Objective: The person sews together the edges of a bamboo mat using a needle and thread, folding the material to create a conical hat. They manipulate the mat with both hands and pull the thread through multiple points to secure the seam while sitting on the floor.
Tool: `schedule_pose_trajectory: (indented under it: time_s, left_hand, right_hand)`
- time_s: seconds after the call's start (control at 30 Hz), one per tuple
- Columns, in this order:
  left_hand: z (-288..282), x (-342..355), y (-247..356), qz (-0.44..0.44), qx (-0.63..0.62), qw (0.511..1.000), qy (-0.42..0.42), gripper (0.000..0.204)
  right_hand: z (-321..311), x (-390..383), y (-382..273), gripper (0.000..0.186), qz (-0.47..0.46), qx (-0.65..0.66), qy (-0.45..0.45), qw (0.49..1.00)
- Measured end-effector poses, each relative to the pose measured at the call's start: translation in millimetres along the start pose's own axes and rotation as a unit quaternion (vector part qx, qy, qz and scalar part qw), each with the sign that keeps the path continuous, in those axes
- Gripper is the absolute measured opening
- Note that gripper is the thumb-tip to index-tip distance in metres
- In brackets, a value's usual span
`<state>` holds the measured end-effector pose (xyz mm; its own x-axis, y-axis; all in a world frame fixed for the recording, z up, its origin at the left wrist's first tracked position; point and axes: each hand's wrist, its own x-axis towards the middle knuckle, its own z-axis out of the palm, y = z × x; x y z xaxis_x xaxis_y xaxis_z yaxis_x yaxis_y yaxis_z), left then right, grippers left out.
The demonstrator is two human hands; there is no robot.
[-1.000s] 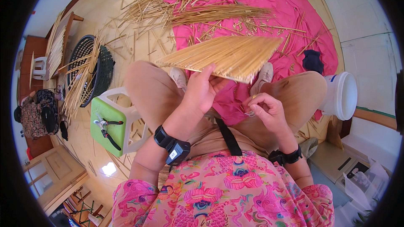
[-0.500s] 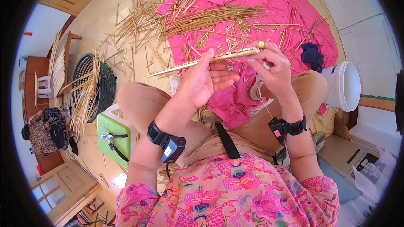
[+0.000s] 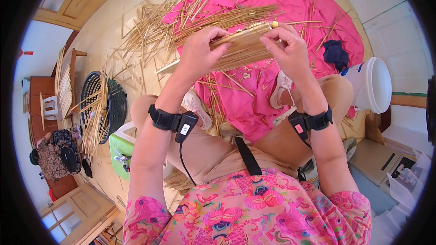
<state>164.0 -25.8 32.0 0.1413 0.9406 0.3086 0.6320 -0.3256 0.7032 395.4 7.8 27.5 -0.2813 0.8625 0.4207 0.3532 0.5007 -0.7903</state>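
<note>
A flat mat of straw-coloured stalks (image 3: 247,47), laid side by side, is held up in front of me over the pink cloth. Its upper edge is thick, with a row of pale knobby ends. My left hand (image 3: 199,51) is closed on the left part of that edge, thumb in front and fingers mostly behind. At the right end, my right hand (image 3: 289,47) pinches the same edge between thumb and fingers, with a yellow band on one finger. A pale strip of the mat sticks out left past my left hand.
A pink cloth (image 3: 334,16) covers the floor ahead, strewn with loose stalks (image 3: 159,27) and short cut bits. A dark basket (image 3: 117,104) of stalks and a green-topped stool (image 3: 119,154) with pliers stand at left. At right are a white bucket (image 3: 379,85) and dark cloth (image 3: 336,54).
The mat has tipped from nearly edge-on so its stalk face shows. Both hands have moved up and away; my left hand has turned from open palm to a grip on the edge.
</note>
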Motion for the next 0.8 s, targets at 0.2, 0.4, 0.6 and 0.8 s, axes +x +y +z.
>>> schedule_pose_trajectory:
  time_s: [0.2, 0.4, 0.6, 0.8]
  left_hand:
    - [38.6, -33.3, 28.6, 0.102, 0.056, 0.993, 0.033, 0.022]
    - [81.5, -65.2, 59.2, 0.139, -0.002, 0.990, -0.031, 0.030]
    - [107.5, -77.4, 64.8, 0.125, -0.073, 0.985, -0.098, 0.034]
    - [116.4, -83.4, 67.5, 0.091, -0.102, 0.984, -0.117, 0.034]
  right_hand:
    - [-28.1, -78.9, -18.8, 0.006, 0.069, -0.048, 0.022, 0.996]
    - [-46.5, -165.2, -18.7, 0.005, 0.380, 0.177, -0.052, 0.906]
    - [-47.6, -188.2, -37.5, 0.007, 0.546, 0.163, -0.020, 0.821]
    - [-49.6, -190.6, -39.1, 0.013, 0.589, 0.205, -0.051, 0.780]
